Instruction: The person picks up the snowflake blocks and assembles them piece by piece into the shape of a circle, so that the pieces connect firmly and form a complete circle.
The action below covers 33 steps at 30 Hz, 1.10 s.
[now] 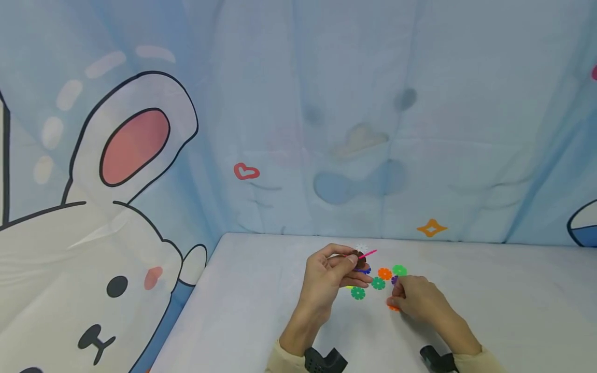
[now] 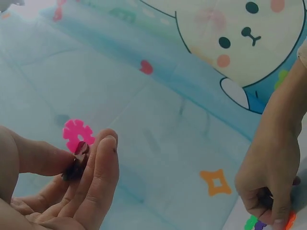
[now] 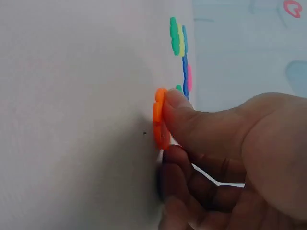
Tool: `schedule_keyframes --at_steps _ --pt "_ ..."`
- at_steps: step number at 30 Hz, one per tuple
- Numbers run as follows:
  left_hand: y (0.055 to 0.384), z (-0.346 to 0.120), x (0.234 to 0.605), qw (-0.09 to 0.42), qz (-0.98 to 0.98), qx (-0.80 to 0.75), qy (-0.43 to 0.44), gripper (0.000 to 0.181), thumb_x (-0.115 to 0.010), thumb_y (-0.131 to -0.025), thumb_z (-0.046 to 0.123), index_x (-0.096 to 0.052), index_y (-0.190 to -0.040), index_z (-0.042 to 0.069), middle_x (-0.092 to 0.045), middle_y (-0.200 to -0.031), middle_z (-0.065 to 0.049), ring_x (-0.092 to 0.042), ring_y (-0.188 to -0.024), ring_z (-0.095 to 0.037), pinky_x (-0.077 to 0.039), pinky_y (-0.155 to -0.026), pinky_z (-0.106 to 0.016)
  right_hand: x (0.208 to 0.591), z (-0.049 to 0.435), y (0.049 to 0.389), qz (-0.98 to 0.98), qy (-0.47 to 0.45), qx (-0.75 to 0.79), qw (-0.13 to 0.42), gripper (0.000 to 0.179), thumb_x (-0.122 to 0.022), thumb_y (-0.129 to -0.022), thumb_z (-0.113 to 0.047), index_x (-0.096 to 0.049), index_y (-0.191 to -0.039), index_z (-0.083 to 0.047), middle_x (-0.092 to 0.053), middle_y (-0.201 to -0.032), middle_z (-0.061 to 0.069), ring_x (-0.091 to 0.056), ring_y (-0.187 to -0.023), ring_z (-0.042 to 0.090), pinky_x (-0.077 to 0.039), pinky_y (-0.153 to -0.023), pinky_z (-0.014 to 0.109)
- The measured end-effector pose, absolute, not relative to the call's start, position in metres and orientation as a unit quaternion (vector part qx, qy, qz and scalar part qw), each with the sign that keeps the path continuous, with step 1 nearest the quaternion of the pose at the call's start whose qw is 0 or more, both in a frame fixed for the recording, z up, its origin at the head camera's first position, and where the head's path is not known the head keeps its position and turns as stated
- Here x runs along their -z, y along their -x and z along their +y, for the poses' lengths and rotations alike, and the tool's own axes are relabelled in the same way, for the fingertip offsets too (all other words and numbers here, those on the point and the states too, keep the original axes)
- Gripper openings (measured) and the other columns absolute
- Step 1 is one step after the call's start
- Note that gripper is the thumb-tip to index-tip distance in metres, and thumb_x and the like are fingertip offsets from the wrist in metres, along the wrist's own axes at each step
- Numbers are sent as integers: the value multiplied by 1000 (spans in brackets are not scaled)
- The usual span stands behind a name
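My left hand (image 1: 328,274) pinches a brown snowflake disc (image 2: 82,154) between thumb and fingers, raised above the table. A pink snowflake disc (image 2: 76,134) sticks out from the brown one, edge-on in the head view and notched rim showing in the left wrist view. Low at the table, my right hand (image 1: 422,298) holds an orange snowflake disc (image 3: 159,120) by its edge, thumb against its face. The other fingers are curled beneath, and part of the disc is hidden. Just past these fingers lies a purple disc (image 1: 394,280), partly covered.
Several loose discs lie between the hands, among them a second orange disc (image 1: 384,273), a light green disc (image 1: 399,270) and a green disc (image 1: 357,293). Blue and yellow ones are partly behind my left hand. A printed blue curtain (image 1: 298,103) hangs behind the white table (image 1: 233,300).
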<state>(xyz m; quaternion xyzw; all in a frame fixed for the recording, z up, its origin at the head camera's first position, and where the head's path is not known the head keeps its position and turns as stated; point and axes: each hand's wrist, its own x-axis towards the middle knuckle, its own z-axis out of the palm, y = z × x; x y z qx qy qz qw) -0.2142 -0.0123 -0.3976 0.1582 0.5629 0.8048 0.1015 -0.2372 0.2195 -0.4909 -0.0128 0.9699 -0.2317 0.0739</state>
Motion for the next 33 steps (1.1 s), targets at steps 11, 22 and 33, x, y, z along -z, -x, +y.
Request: schedule_keyframes --at_steps 11,22,33 --pt "212 -11 396 104 561 -807 -151 20 -69 -102 9 -63 -115 -4 -76 -102 -32 -79 -70 -17 -68 -73 -36 492 224 236 963 29 247 101 35 -90 -85 -21 -62 -99 -8 -57 -81 3 -52 -73 18 -48 -65 31" --pt "207 -9 393 74 573 -798 -172 21 -69 -103 10 -63 -115 -6 -74 -104 -37 -79 -69 -15 -69 -73 -38 471 233 229 945 73 312 -59 12 -82 -92 -10 -74 -100 -4 -67 -78 -2 -59 -70 16 -52 -60 24" --pt "198 -6 393 2 620 -757 -207 15 -66 -104 6 -64 -113 -6 -74 -101 -27 -79 -75 -38 -68 -70 -37 409 216 193 826 131 459 -300 21 -74 -95 5 -74 -116 -1 -80 -92 3 -74 -75 -5 -59 -73 9"
